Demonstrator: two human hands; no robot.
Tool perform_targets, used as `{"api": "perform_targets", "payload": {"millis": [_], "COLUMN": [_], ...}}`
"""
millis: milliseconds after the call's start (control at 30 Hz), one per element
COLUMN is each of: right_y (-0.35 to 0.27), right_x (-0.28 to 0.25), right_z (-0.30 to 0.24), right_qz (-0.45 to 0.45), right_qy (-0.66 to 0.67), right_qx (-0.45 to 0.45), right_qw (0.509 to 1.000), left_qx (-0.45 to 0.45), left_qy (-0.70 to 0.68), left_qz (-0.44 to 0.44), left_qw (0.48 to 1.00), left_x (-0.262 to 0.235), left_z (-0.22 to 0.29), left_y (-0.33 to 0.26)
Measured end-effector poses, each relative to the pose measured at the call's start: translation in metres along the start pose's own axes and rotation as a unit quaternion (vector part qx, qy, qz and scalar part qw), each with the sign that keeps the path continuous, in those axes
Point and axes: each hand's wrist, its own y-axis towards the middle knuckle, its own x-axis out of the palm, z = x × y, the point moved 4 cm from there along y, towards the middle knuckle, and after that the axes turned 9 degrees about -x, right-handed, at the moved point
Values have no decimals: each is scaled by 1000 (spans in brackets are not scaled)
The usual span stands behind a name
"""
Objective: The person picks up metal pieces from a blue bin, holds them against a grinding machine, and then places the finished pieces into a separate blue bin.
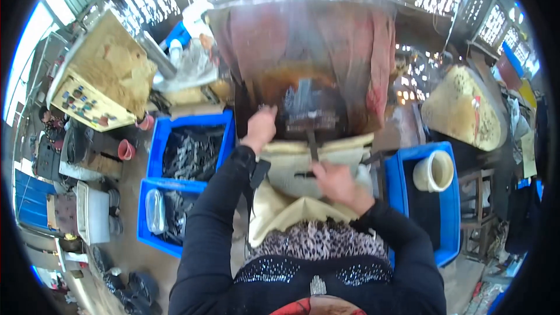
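My right hand is wrapped round the near end of a dark, flat bar. The bar points away from me, toward a blurred grey piece in the dark opening of a cloth-draped hood. To the left, at the opening's edge, my left hand is raised with its fingers curled together; whatever they may hold is too small or hidden to name. Below both hands a pale sheet covers my lap. Another short dark piece lies beside my right hand's fingers.
On the left stand two blue crates with many dark, thin pieces. A blue crate on the right carries a cream bucket. A yellowish box-like block stands far left, a stained rounded slab far right.
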Motion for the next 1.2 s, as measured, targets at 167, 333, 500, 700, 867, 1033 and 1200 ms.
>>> {"api": "perform_targets", "payload": {"millis": [167, 333, 500, 700, 867, 1033, 1200], "right_y": [-17, -10, -3, -17, 15, 37, 36], "right_x": [5, -6, -6, 20, 5, 18, 30], "right_z": [-11, -7, -1, 67, 125, 124, 105], "right_qz": [-14, -63, -58, 71, 178, 239, 276], "right_qy": [13, 57, 111, 289, 650, 759, 765], "right_qx": [-10, -14, 0, 252, 288, 329, 331], "right_qw": [1000, 996, 992, 921, 680, 508, 479], "left_qx": [19, 34, 38, -41, -103, -213, -174], "left_qy": [51, 71, 84, 75, -127, -346, -350], "left_qz": [-112, -162, -195, -188, -81, -121, -111], "left_qw": [992, 984, 976, 978, 983, 906, 914], "left_x": [25, 47, 73, 52, -12, -37, -27], "left_z": [-9, -7, -10, -5, -2, 43, 72], "left_y": [-1, 12, 20, 16, 20, -14, -35]}}
